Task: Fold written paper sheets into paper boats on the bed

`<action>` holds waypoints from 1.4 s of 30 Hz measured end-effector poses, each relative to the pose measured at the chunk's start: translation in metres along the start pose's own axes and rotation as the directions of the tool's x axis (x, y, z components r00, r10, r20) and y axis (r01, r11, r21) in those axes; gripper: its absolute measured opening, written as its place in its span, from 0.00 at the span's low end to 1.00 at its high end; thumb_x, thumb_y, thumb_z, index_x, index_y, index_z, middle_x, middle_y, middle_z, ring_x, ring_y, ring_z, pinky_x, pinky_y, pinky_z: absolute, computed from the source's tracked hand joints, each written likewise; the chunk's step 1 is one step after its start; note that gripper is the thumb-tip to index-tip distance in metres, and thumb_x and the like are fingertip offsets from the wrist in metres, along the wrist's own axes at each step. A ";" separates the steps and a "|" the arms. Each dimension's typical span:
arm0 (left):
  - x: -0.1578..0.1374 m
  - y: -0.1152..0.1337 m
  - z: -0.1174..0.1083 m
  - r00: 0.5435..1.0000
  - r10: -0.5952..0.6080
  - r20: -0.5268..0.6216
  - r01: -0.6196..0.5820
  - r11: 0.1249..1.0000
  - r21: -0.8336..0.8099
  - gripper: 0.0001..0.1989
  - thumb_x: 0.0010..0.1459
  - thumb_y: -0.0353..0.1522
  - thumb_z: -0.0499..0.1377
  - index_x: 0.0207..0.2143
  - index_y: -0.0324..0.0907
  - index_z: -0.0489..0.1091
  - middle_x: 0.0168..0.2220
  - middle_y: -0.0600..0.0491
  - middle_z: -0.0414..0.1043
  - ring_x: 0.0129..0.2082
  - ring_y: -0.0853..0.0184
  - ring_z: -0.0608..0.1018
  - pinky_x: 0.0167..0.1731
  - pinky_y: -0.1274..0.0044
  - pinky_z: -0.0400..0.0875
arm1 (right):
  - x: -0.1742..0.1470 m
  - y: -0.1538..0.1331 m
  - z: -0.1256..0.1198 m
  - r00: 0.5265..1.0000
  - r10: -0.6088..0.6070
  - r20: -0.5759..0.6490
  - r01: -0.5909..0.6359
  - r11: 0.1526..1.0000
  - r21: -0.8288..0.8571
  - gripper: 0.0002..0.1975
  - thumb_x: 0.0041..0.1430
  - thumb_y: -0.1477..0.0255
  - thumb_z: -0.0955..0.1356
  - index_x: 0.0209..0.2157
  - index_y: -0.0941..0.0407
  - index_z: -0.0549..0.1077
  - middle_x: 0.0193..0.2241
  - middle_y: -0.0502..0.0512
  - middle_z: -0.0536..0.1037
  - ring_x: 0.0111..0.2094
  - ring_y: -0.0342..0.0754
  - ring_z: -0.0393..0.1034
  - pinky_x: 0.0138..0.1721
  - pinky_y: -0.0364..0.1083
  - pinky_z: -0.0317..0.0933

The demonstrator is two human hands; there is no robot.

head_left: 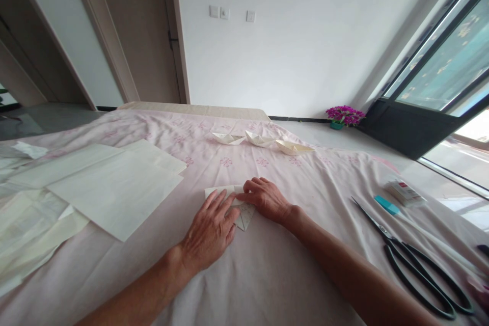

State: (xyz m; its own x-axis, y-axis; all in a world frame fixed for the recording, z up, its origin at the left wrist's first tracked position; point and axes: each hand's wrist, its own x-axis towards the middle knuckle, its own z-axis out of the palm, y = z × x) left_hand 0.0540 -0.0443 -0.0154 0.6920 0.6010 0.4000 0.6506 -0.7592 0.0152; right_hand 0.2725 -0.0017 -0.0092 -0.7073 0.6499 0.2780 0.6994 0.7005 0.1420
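Note:
A small piece of folded paper [244, 216] lies on the cloth in front of me, with a pointed end towards me and a straight band along its far side. My left hand [214, 224] rests on its left part, fingers stretched out and pressing it down. At the right side, my right hand [267, 198] has its fingers curled and closed on the paper's folded edge. Both hands hide much of the sheet. Beyond them stand three folded paper boats, a left one [228, 138], a middle one [260, 139] and a cream one [293, 147] on the right.
Large flat paper sheets [118, 188] and crumpled paper [34, 234] cover the left side. On the right lie large black-handled scissors [408, 257], a blue-ended tool [386, 205] and a small wrapped pack [405, 192]. A pink patterned cloth [183, 285] with wrinkles lies beneath everything.

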 end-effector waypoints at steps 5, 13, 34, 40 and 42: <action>-0.005 -0.003 0.008 0.999 -0.026 0.047 0.027 0.999 -0.022 0.13 0.59 0.30 0.53 0.47 0.40 0.66 0.56 0.44 0.66 0.58 0.56 0.65 0.59 0.62 0.59 | -0.004 -0.002 -0.001 1.000 -0.007 0.019 0.007 1.000 -0.021 0.13 0.67 0.68 0.60 0.50 0.46 0.69 0.36 0.52 0.71 0.37 0.47 0.60 0.35 0.46 0.51; -0.007 -0.004 0.014 0.999 -0.031 0.042 0.032 0.999 -0.016 0.22 0.62 0.33 0.52 0.58 0.38 0.59 0.57 0.44 0.64 0.56 0.58 0.66 0.57 0.66 0.62 | -0.018 -0.013 -0.014 0.987 0.126 0.100 -0.133 0.988 0.073 0.15 0.64 0.76 0.60 0.49 0.52 0.70 0.41 0.56 0.71 0.40 0.48 0.61 0.39 0.47 0.53; -0.026 -0.019 0.005 0.998 0.005 0.056 0.001 0.996 -0.092 0.23 0.62 0.34 0.54 0.59 0.42 0.60 0.61 0.47 0.60 0.61 0.62 0.63 0.58 0.67 0.61 | -0.039 -0.039 -0.028 0.894 0.427 0.134 -0.421 0.904 -0.070 0.19 0.60 0.75 0.61 0.53 0.53 0.65 0.39 0.58 0.68 0.38 0.51 0.58 0.37 0.48 0.50; -0.007 -0.025 -0.007 0.984 -0.148 0.094 0.156 0.984 -0.081 0.12 0.64 0.31 0.49 0.39 0.42 0.73 0.44 0.50 0.76 0.44 0.65 0.76 0.45 0.73 0.70 | -0.026 -0.030 -0.041 0.882 0.444 0.156 -0.434 0.896 -0.098 0.12 0.62 0.73 0.60 0.38 0.54 0.74 0.33 0.58 0.70 0.35 0.50 0.59 0.35 0.49 0.49; 0.006 -0.025 -0.011 0.970 -0.214 0.111 0.219 0.975 -0.030 0.11 0.63 0.32 0.52 0.30 0.42 0.72 0.35 0.51 0.76 0.37 0.64 0.76 0.38 0.74 0.69 | -0.011 -0.025 -0.042 0.871 0.456 0.182 -0.438 0.889 -0.134 0.13 0.63 0.71 0.60 0.30 0.56 0.75 0.30 0.58 0.71 0.35 0.51 0.60 0.35 0.49 0.50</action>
State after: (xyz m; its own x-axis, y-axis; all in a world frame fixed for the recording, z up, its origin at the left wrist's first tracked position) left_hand 0.0390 -0.0247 -0.0037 0.5668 0.7737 0.2829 0.7766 -0.6164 0.1298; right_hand 0.2669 -0.0389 0.0246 -0.3158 0.9393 0.1342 0.9451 0.2989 0.1321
